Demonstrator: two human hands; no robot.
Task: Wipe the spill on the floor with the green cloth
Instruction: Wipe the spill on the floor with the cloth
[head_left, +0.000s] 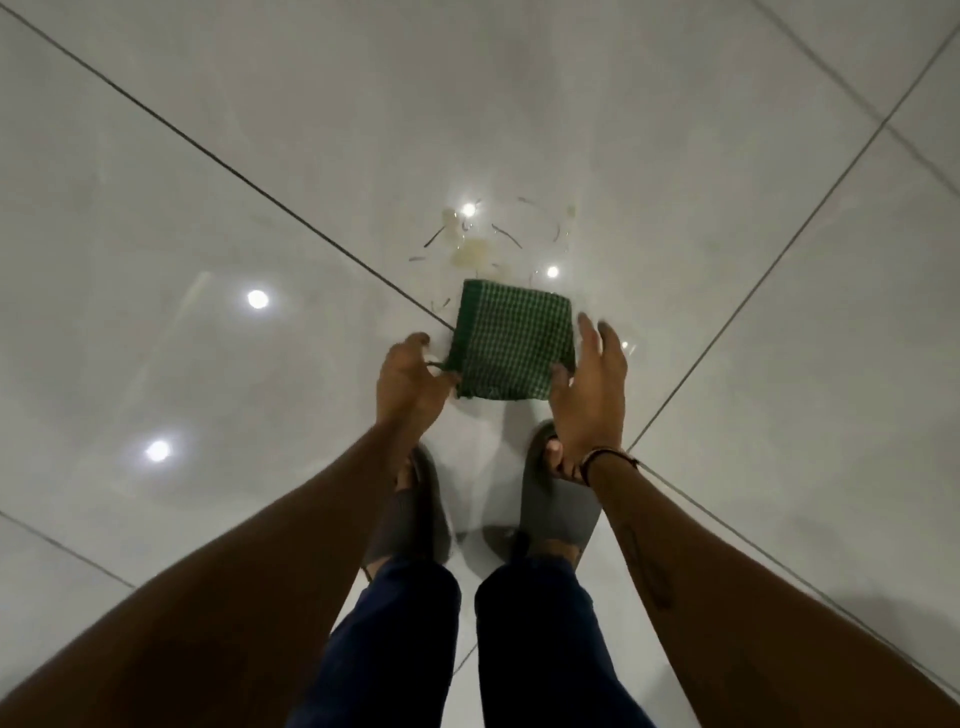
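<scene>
Hands reach down over the glossy tiled floor (208, 156). Left hand (410, 379) pinches the near-left corner of the folded green cloth (511, 345); right hand (589, 395) is spread at its right edge. The yellowish spill (470, 254) lies just beyond the cloth.

The cloth (511, 345) is sitting between both hands, the left hand (410, 384) touching its near-left corner, the right hand (592, 387) lying along its right edge. The spill (475, 244) is lying on the floor (208, 260) just beyond it, the slippers (553, 514) standing behind.
</scene>
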